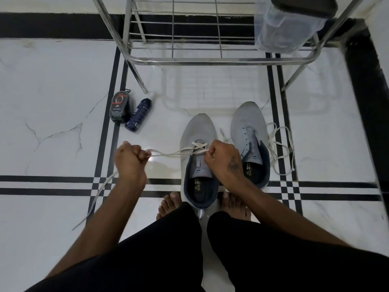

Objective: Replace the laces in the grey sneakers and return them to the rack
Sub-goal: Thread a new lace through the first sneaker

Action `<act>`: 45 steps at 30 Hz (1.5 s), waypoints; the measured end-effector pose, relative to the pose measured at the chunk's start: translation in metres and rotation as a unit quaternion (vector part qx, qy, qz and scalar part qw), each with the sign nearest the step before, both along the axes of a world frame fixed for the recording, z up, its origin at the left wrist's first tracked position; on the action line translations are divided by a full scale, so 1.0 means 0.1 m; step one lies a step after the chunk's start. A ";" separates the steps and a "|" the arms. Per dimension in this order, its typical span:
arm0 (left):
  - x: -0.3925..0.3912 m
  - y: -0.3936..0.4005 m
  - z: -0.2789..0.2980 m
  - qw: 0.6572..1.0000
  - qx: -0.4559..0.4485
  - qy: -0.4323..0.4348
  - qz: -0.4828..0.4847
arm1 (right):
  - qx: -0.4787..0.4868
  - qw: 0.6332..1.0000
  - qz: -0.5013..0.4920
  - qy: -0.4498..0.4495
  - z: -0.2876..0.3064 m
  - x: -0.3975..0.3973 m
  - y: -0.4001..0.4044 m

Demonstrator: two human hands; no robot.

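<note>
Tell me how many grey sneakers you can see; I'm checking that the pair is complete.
2. One sneaker sits between the person's hands, being laced; the other stands beside it on the right, a loose lace trailing beside it. None looks hidden.

Dim, even indoor light, cool grey cast. Glossy marble floor point(52, 85) mirrors steel shoe rack point(189, 57) just below its front rail; soft glare patch beside left hand point(129, 159). Left hand motion-blurred. Wide-angle bend curves floor stripes near frame edges. Black trousers point(168, 256) lose detail in shadow.
</note>
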State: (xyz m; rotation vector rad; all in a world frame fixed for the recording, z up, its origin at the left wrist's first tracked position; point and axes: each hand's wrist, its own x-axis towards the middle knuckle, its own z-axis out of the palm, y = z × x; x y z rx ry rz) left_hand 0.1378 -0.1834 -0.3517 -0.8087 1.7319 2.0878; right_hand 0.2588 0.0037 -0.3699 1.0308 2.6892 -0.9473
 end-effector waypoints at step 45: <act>-0.05 0.10 -0.27 0.604 -0.466 0.264 -0.590 | -0.042 0.999 -0.004 0.012 0.00 -0.03 0.09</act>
